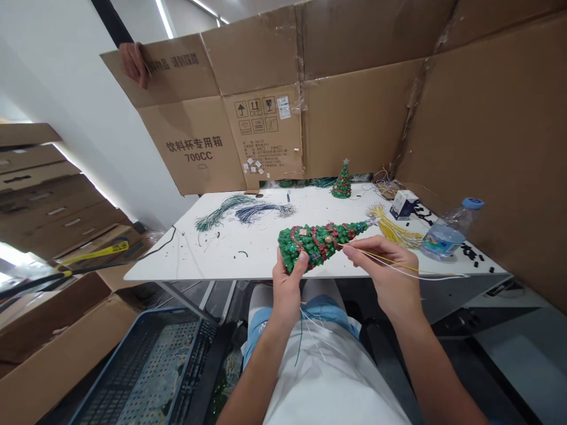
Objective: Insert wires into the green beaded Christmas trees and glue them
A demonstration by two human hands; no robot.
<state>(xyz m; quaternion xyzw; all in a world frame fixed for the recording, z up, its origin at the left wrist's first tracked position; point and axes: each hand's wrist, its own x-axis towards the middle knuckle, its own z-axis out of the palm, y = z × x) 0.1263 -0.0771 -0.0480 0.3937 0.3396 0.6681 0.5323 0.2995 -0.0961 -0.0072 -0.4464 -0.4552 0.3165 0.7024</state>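
Note:
A small green Christmas tree ornament (318, 242) with red garlands and coloured baubles lies tilted on its side above the table's front edge, its star tip pointing right. My left hand (289, 277) grips it by the base, thumb on the near side. Thin yellow and white wires (398, 264) are pinched in the fingers of my right hand (387, 265), and the yellow one reaches the tree's side near a gold bauble. Whether its end goes into the tree I cannot make out. More wires, white and green, hang below my left hand.
On the white table (266, 260) lie green wires (225, 209), blue wires (259, 211), yellow wires (396, 229), a water bottle (445, 233) and a second tree (342, 182). Cardboard (354, 118) walls the back. Another person's hand (133, 64) holds its top left. A blue crate (144, 319) stands lower left.

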